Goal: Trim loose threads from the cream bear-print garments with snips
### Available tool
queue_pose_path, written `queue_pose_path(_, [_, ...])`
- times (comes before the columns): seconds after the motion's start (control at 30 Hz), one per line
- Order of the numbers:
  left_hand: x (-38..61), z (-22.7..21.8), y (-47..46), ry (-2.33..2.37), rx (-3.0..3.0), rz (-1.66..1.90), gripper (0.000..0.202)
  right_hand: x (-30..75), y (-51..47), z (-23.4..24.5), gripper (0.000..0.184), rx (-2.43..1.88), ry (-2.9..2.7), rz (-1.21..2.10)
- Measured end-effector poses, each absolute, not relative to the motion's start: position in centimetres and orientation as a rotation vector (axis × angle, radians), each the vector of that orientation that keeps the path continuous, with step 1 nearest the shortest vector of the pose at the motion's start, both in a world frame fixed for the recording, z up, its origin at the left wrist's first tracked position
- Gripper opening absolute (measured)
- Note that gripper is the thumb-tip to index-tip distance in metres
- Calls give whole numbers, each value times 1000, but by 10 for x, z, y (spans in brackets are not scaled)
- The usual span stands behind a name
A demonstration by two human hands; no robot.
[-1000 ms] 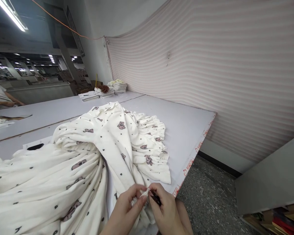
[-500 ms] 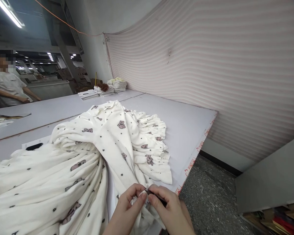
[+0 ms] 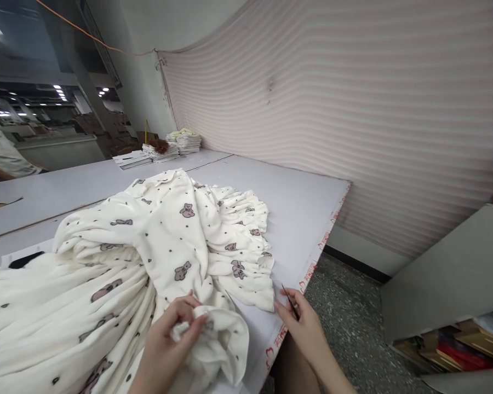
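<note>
A white garment [image 3: 168, 230], soft and printed with mauve bears and small dark marks, lies bunched over the table, its ruffled edge towards the right. My left hand [image 3: 168, 334] pinches a part of it near the front, where the cloth folds over and hangs in a loose flap. Apart from the cloth, past the table's edge, my right hand [image 3: 302, 323] has its fingers closed around a thin dark pointed tool [image 3: 291, 302]. The tip points up and away from me; the rest of the tool is hidden in the palm.
The pale table [image 3: 304, 191] has a right edge with red-printed tape. Stacks of folded cloth [image 3: 184, 142] and papers [image 3: 131, 158] are at the back. Striped cloth [image 3: 312, 98] hangs behind. A grey cabinet [image 3: 447, 273] stands right, across speckled floor. Another person [image 3: 4, 150] is far left.
My hands, together at the cloth before, have moved apart. My right hand went right with the dark tool; my left went left, still gripping the garment. The view has turned slightly right.
</note>
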State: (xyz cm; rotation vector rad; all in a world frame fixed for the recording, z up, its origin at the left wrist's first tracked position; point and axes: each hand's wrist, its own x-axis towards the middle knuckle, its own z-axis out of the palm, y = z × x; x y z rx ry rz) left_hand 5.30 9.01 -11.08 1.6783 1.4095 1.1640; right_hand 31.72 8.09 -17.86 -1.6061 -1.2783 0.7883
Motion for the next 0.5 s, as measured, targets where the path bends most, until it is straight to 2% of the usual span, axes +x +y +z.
queue_pose_path(0.07, [45,-105,100,1383,1569,1195,30,331,96,-190,31,-1681,-1281,709])
queue_pose_path(0.17, [53,-102,113,1376,1606,983,14,332,111,-196,13,-1660,-1323,674])
queue_pose_path(0.27, [84,-108,120,1251,1796,626,39,314,108,-192,14,-1533,-1386,684])
queue_pose_path(0.33, [107,-114,124,1159,1885,512,44,300,96,-188,16,-1437,-1419,727])
queue_pose_path(0.5, [132,-125,131,1304,1921,518,10,296,68,-191,20,-1344,-1330,849])
